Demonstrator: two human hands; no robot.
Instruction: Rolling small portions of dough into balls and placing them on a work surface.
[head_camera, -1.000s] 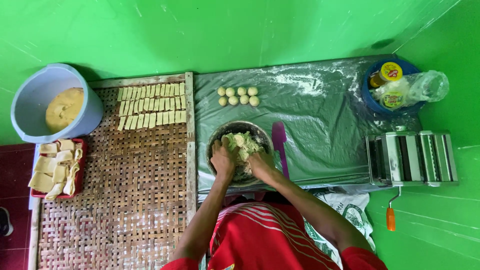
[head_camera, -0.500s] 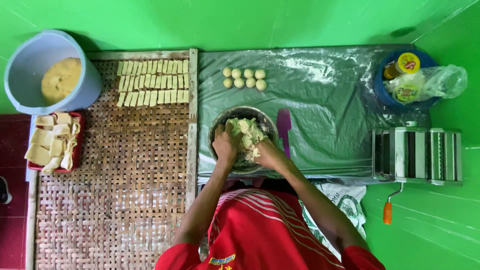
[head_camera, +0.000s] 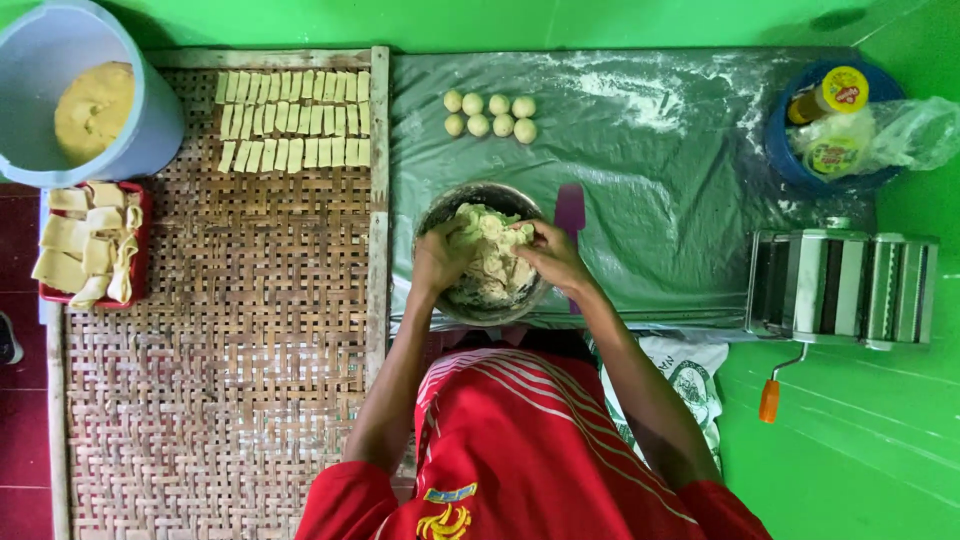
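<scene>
A metal bowl (head_camera: 470, 306) of pale yellow dough (head_camera: 492, 262) sits on a flour-dusted plastic sheet (head_camera: 680, 180) in front of me. My left hand (head_camera: 440, 255) grips the dough at the bowl's left side. My right hand (head_camera: 550, 255) presses on the dough from the right. Several small dough balls (head_camera: 490, 113) lie in two rows beyond the bowl. A purple scraper (head_camera: 570, 212) lies just right of the bowl, partly behind my right hand.
A woven bamboo tray (head_camera: 220, 330) on the left carries rows of cut dough strips (head_camera: 295, 120). A blue bucket (head_camera: 150, 130) with dough and a red tray (head_camera: 140, 200) of dough sheets are far left. A pasta roller (head_camera: 840, 288) and a blue basin (head_camera: 790, 165) are right.
The view has shifted slightly, so everything sits a little lower in frame. Both hands stay in the bowl, working the dough.
</scene>
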